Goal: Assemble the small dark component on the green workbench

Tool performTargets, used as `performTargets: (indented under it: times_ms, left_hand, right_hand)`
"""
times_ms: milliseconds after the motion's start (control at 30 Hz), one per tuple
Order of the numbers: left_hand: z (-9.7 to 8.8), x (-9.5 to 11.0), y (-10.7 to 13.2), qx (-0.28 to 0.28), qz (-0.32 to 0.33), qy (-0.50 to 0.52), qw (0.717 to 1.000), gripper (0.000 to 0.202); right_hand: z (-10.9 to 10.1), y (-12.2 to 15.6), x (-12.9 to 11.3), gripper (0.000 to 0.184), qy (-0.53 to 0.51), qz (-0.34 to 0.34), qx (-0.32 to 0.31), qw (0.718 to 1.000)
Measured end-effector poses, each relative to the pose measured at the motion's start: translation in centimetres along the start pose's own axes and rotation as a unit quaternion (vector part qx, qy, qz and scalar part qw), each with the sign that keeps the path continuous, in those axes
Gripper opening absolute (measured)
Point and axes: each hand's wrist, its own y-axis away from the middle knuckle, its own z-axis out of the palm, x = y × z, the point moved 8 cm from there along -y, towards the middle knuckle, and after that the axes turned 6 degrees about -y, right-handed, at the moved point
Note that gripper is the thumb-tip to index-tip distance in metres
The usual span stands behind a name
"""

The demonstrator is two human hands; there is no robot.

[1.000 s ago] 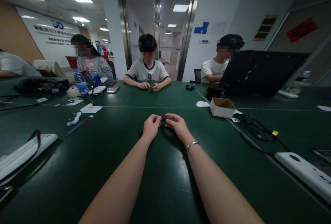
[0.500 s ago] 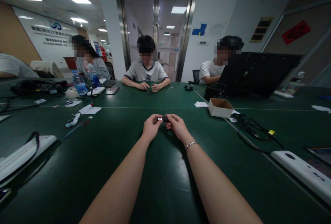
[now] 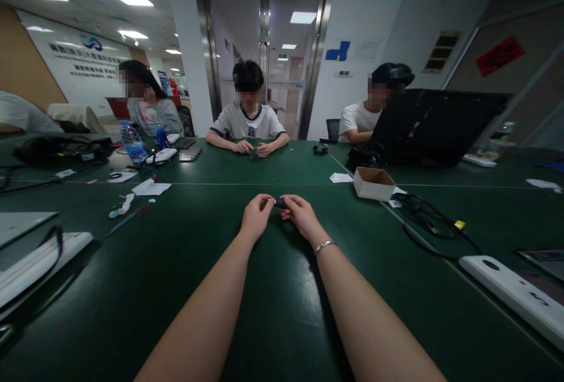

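Note:
Above the green table, my two hands meet at a small black stick with a silver end (image 3: 279, 203), which looks like a USB flash drive; it is too small to be sure. My right hand (image 3: 298, 211) pinches its black body between thumb and fingers. Thumb and forefinger of my left hand (image 3: 257, 214) close over the left end, where the silver part is now mostly hidden. The stick lies roughly level between the fingertips. A silver bracelet (image 3: 325, 246) circles my right wrist.
To the right stand an open cardboard box (image 3: 373, 184), coiled black cables (image 3: 425, 214) and a white power strip (image 3: 513, 294). Paper scraps (image 3: 152, 187), a thin pen-like tool (image 3: 127, 221) and another white strip (image 3: 66, 255) lie left. People sit across the green table (image 3: 211, 253).
The left fingertips have slid over the silver end, which showed more before. The black part is still between the right fingers. The view has shifted slightly.

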Motion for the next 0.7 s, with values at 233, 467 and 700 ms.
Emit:
performTargets:
  times_ms: [233, 467, 700]
  left_hand:
    - [-0.3, 0.9, 0.1, 0.01, 0.046, -0.032, 0.998, 0.014]
    - [-0.3, -0.4, 0.3, 0.005, -0.046, -0.053, 0.997, 0.024]
    - [-0.7, -0.3, 0.2, 0.017, -0.051, -0.066, 0.996, 0.025]
  right_hand:
    - [0.0, 0.0, -0.1, 0.04, 0.012, -0.002, 0.005, 1.0]
    - [0.5, 0.1, -0.1, 0.038, 0.033, 0.006, -0.015, 0.999]
    - [0.6, 0.1, -0.1, 0.037, 0.047, 0.008, -0.026, 0.999]
